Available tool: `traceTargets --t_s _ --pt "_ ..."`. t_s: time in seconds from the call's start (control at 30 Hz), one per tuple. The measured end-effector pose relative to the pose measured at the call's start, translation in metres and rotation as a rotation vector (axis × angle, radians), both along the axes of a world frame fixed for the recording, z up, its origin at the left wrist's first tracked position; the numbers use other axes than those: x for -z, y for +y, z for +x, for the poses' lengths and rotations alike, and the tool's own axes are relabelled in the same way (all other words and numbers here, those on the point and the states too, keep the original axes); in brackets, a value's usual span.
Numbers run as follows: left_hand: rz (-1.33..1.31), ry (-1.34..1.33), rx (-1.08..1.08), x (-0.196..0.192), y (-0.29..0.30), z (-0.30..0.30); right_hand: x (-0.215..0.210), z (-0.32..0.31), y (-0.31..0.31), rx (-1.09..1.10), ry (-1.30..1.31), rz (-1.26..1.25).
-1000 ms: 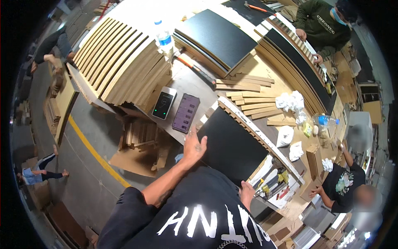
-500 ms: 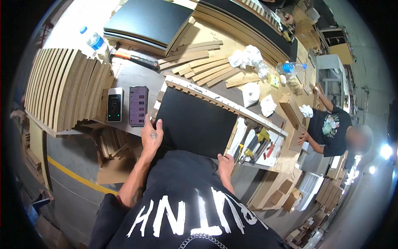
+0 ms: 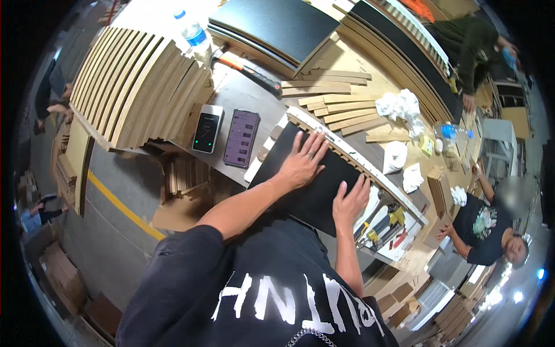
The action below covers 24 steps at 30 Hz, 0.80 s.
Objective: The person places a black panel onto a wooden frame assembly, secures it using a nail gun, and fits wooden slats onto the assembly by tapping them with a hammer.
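1. Two hands lie flat, fingers spread, gripping nothing: left hand (image 3: 302,163) and right hand (image 3: 349,199) press the black panel (image 3: 312,185) on the workbench (image 3: 243,95).
2. Wooden slats (image 3: 347,153) line its far edge; the rest looks unslatted.

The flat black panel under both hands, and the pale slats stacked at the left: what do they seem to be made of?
The flat black panel, under the left hand and right hand, looks like felt or matte board: dull, no shine, though which one cannot be told. The pale slats look like unfinished wood or fibreboard: tan faces, raw cut edges.
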State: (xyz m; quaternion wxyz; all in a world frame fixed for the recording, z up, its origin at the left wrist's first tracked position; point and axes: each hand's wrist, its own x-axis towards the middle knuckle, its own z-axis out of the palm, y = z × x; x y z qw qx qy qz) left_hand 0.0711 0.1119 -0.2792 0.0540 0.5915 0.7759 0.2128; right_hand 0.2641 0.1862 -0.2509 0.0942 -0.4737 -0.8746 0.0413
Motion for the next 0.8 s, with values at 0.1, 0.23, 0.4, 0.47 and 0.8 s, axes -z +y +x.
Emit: traceTargets --t_s 0.1,0.23,0.4,0.47,0.8 --pt "-0.021 -0.013 0.001 0.013 0.02 -0.01 0.024 -0.032 0.022 -0.107 -0.02 0.074" --pt "-0.042 -0.02 0.041 0.017 0.02 -0.026 0.047 -0.054 0.04 -0.159 -0.077 0.076" --pt "-0.072 -0.231 0.122 0.008 0.044 -0.036 0.036 -0.067 0.052 -0.088 -0.002 0.047" --pt "0.012 -0.236 0.165 0.023 0.056 -0.026 0.033 -0.056 0.057 0.018 -0.059 -0.006" --pt "-0.107 -0.064 0.046 0.013 0.043 -0.027 0.038 -0.062 0.053 -0.057 -0.11 0.053"
